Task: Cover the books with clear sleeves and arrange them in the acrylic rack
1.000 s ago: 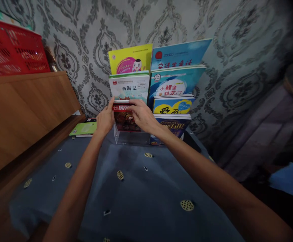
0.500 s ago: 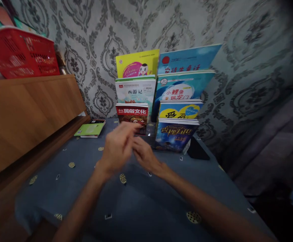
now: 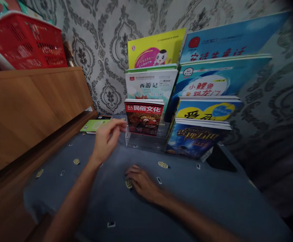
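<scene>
A clear tiered rack (image 3: pixel 146 143) stands against the wallpapered wall and shows several children's books in two columns. The red-covered book (image 3: pixel 144 116) sits in the front left tier. My left hand (image 3: pixel 106 140) hovers just left of that book with fingers loosely spread and nothing in it. Fingers flat, my right hand (image 3: pixel 141 181) rests palm down on the blue-grey cloth (image 3: pixel 191 198) in front of the rack. A green book (image 3: pixel 95 125) lies flat on the cloth, left of my left hand.
A wooden board (image 3: pixel 30 107) runs along the left side, with a red plastic basket (image 3: pixel 25 42) on top. A dark blue book (image 3: pixel 195 141) leans in the rack's front right tier. A dark object (image 3: pixel 220 159) stands at the rack's right foot.
Both hands let go of the red-covered book in the rack and drew back. My right hand came down flat on the cloth; my left hand moved left. The view moved closer.
</scene>
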`<action>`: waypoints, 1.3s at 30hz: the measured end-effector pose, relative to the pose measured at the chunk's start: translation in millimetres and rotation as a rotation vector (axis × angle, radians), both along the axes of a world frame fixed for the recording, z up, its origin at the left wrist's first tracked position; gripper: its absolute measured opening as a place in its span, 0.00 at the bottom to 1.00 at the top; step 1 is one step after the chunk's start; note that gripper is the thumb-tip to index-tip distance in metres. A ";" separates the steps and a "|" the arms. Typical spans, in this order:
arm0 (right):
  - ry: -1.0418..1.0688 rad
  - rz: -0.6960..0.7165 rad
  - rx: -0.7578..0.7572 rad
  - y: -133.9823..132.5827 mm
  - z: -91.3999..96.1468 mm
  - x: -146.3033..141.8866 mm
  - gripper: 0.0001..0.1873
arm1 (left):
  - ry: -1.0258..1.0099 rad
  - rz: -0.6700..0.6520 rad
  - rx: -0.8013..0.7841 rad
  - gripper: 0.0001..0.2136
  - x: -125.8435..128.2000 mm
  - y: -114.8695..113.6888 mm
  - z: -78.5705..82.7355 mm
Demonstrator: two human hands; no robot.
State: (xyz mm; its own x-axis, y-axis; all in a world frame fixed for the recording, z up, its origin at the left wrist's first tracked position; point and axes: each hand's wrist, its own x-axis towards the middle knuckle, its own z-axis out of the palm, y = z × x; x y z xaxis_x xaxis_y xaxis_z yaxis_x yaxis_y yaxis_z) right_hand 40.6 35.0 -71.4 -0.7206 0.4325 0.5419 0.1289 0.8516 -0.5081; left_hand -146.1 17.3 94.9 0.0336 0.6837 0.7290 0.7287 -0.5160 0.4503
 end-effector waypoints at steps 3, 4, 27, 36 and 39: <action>0.028 0.018 -0.059 0.9 3.3 0.7 0.15 | 0.308 0.558 -0.366 0.17 -49.1 81.4 -35.5; 0.031 0.026 -0.077 1.1 4.9 1.0 0.15 | 0.427 0.692 -0.528 0.20 -64.4 97.1 -50.6; 0.029 0.084 -0.137 5.1 9.5 -0.1 0.16 | 0.835 0.634 -0.677 0.17 -96.8 43.4 -109.5; 0.053 0.049 -0.131 4.4 10.8 2.7 0.17 | 0.866 0.537 -0.683 0.15 -55.5 -15.6 -116.3; 0.118 -0.014 -0.139 3.7 14.2 4.7 0.18 | 0.858 0.494 -0.653 0.17 -42.0 -36.9 -115.6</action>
